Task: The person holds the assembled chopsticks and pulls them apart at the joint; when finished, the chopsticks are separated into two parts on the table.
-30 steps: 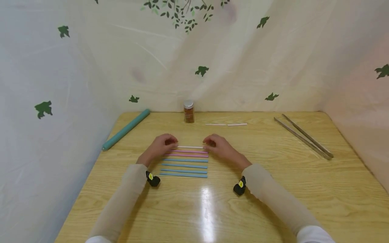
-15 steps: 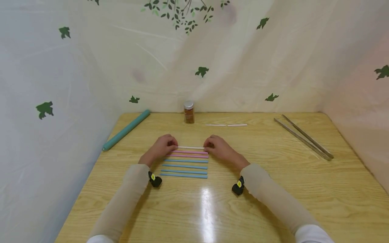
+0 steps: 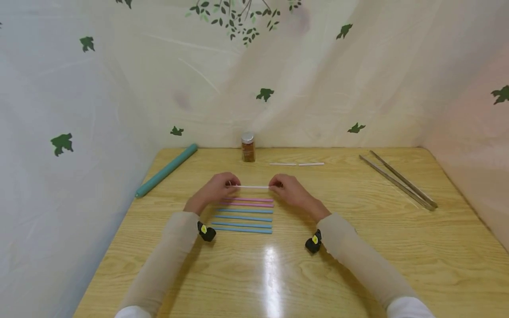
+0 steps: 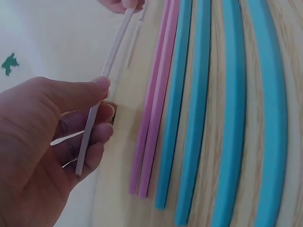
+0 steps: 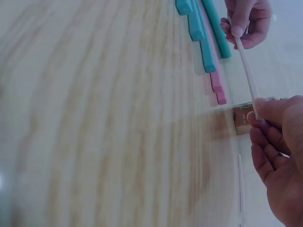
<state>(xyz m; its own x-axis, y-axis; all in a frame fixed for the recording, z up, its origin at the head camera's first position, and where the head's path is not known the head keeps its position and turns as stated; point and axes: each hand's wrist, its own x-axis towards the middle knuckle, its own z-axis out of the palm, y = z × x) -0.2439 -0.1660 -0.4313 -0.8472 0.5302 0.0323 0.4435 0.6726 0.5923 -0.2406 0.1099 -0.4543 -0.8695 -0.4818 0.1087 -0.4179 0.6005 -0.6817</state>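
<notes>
Both hands hold one thin white stick (image 3: 254, 187) between them, level above the wooden table. My left hand (image 3: 216, 189) pinches it between thumb and fingers, and in the left wrist view a length of the stick (image 4: 116, 49) runs past the thumb across the fingers. At the opposite end, my right hand (image 5: 284, 142) grips the tip with thumb and forefinger. Closer to me lie two pink sticks (image 4: 161, 94) side by side, followed by several blue sticks (image 4: 234, 104), all roughly parallel. The left hand partly covers the left ends of the pink ones in the head view.
Behind the hands stands a glass jar (image 3: 248, 151) with a silver lid and reddish-brown contents. Right of it lie two short white sticks (image 3: 311, 164) end to end. Metal tongs (image 3: 401, 183) rest at right; a teal roll (image 3: 167, 171) lies at left. Printed cloth surrounds the table.
The white stick has come up off its place beside the pink sticks and moved slightly away from me, both hands rising with it. The coloured sticks have stayed put.
</notes>
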